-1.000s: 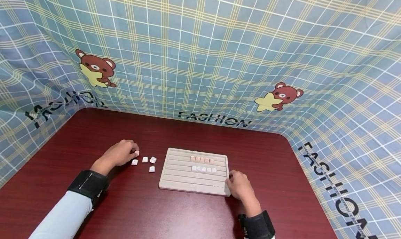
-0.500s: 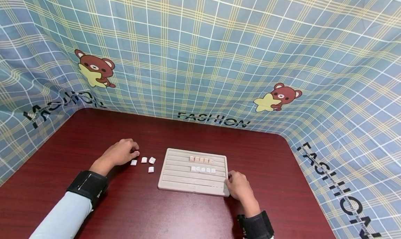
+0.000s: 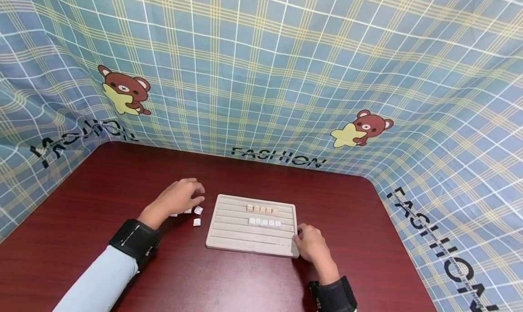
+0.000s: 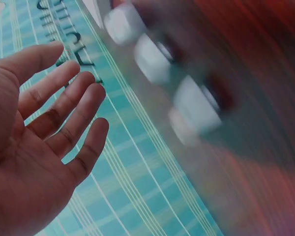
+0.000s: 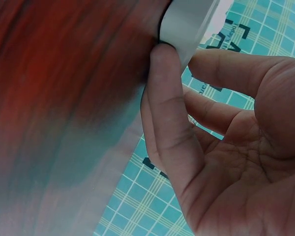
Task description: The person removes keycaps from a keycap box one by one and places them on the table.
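My left hand (image 3: 181,197) hovers over the loose white keycaps, left of the board, and partly hides them in the head view. In the left wrist view its fingers (image 4: 83,147) are spread, relaxed and hold nothing. Loose keycaps (image 3: 197,222) lie on the table near it; a blurred white keycap (image 4: 196,105) and a pinkish one (image 4: 183,129) show beyond the fingers. My right hand (image 3: 312,243) grips the right edge of a beige grooved board (image 3: 233,238) between thumb and fingers. On the board stand a row of pinkish keycaps (image 3: 263,209) and a row of white keycaps (image 3: 264,222).
The dark red table (image 3: 196,271) is enclosed at the back and sides by a blue checked curtain (image 3: 261,98) with printed bears. Black straps (image 3: 135,241) sit on both wrists.
My left hand has moved right, from beside the leftmost loose keycaps to above them, and its fingers have come away from the pinkish keycap. The right hand stays at the board's edge.
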Tool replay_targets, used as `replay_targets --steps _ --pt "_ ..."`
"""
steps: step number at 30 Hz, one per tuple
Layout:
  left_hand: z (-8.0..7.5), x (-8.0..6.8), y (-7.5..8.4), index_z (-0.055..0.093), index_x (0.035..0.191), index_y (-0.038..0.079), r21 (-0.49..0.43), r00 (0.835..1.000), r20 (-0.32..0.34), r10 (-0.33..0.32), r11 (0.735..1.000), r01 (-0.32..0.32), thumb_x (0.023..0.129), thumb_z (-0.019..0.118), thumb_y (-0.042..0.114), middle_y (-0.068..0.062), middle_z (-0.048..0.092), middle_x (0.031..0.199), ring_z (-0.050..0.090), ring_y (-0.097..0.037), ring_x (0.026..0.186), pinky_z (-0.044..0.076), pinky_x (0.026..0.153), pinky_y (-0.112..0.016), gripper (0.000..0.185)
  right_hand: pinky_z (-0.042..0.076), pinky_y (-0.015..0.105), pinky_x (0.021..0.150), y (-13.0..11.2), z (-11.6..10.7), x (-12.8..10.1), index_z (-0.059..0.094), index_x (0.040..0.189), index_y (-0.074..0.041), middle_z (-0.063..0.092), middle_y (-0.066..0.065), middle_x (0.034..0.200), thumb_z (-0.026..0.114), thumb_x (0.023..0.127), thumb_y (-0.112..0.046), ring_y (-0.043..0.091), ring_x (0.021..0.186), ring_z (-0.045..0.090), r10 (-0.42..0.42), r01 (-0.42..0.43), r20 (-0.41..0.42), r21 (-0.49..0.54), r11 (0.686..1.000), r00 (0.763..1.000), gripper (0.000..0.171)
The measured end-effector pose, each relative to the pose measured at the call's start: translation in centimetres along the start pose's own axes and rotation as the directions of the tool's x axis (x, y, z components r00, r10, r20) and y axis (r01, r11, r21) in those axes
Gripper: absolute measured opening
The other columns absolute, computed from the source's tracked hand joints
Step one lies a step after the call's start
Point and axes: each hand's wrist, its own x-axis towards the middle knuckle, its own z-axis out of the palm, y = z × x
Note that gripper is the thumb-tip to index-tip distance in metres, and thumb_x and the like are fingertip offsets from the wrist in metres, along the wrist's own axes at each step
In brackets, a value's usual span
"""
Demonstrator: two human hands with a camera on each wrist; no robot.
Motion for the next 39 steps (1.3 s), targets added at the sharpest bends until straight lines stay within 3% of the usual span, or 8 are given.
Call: replay_targets --steps 8,17,23,26,28,32,39 --pt "1.6 1.5 4.3 0.072 0.106 0.008 0.012 0.992 0.047 0.117 0.993 -0.118 0.090 0.070 0.020 -0.006 0.067 0.102 0.060 -0.013 0.078 0.048 0.067 -0.028 0.020 0.048 0.040 0.071 0.1 0.1 0.0 0.063 0.117 0.002 0.060 0.008 0.087 0.063 0.093 -0.016 0.020 0.079 0.058 -0.001 0.001 -0.004 0.009 1.000 1.000 0.030" --pt "2.9 3.2 7.9 0.072 0.106 0.009 0.037 0.970 0.066 0.234 0.971 -0.237 0.089 0.070 0.022 -0.006 0.068 0.104 0.066 -0.022 0.094 0.053 0.076 -0.036 0.021 0.048 0.039 0.071 0.1 0.1 0.1 0.062 0.119 0.002 0.060 0.008 0.088 0.063 0.093 -0.016 0.020 0.079 0.058 0.017 -0.017 0.008 0.016 1.000 1.000 0.031" --pt "4.2 3.5 9.4 0.073 0.102 0.010 0.034 0.957 0.085 0.279 0.959 -0.282 0.087 0.070 0.018 -0.005 0.069 0.100 0.067 -0.022 0.093 0.053 0.076 -0.039 0.018 0.048 0.039 0.070 0.1 0.2 0.2 0.062 0.120 0.001 0.059 0.008 0.090 0.063 0.094 -0.017 0.020 0.079 0.057 0.025 -0.025 0.021 0.020 0.999 0.999 0.031" --pt "4.9 3.6 9.9 0.072 0.091 0.010 0.051 0.943 0.072 0.325 0.943 -0.329 0.083 0.070 0.015 -0.003 0.068 0.089 0.065 -0.018 0.081 0.052 0.069 -0.034 0.010 0.048 0.039 0.071 0.1 0.1 0.2 0.062 0.120 0.001 0.060 0.008 0.091 0.062 0.094 -0.017 0.021 0.080 0.058 0.027 -0.027 0.025 0.018 0.999 0.999 0.032" --pt "5.2 3.6 10.2 0.068 0.083 0.011 0.068 0.938 0.065 0.340 0.936 -0.344 0.081 0.071 0.015 0.001 0.063 0.080 0.058 -0.013 0.070 0.047 0.063 -0.030 0.005 0.048 0.040 0.071 0.1 0.0 0.2 0.062 0.120 0.001 0.060 0.008 0.090 0.062 0.094 -0.017 0.021 0.081 0.059 0.027 -0.027 0.026 0.014 1.000 0.999 0.032" --pt "5.6 3.7 10.5 0.057 0.069 0.014 0.089 0.936 0.056 0.349 0.931 -0.353 0.079 0.073 0.014 0.004 0.051 0.070 0.038 -0.007 0.060 0.036 0.056 -0.026 0.019 0.049 0.040 0.071 0.1 -0.2 0.1 0.062 0.120 0.001 0.060 0.009 0.091 0.062 0.094 -0.017 0.022 0.081 0.059 0.029 -0.030 0.028 0.017 0.999 0.999 0.032" --pt "6.0 3.5 11.0 0.064 0.071 0.016 0.117 0.943 0.072 0.325 0.936 -0.331 0.081 0.073 0.017 0.002 0.059 0.075 0.056 -0.011 0.067 0.047 0.063 -0.033 0.013 0.049 0.040 0.071 0.0 -0.1 0.1 0.062 0.119 0.000 0.060 0.009 0.091 0.063 0.094 -0.017 0.022 0.081 0.058 0.032 -0.033 0.030 0.022 0.999 0.999 0.031"
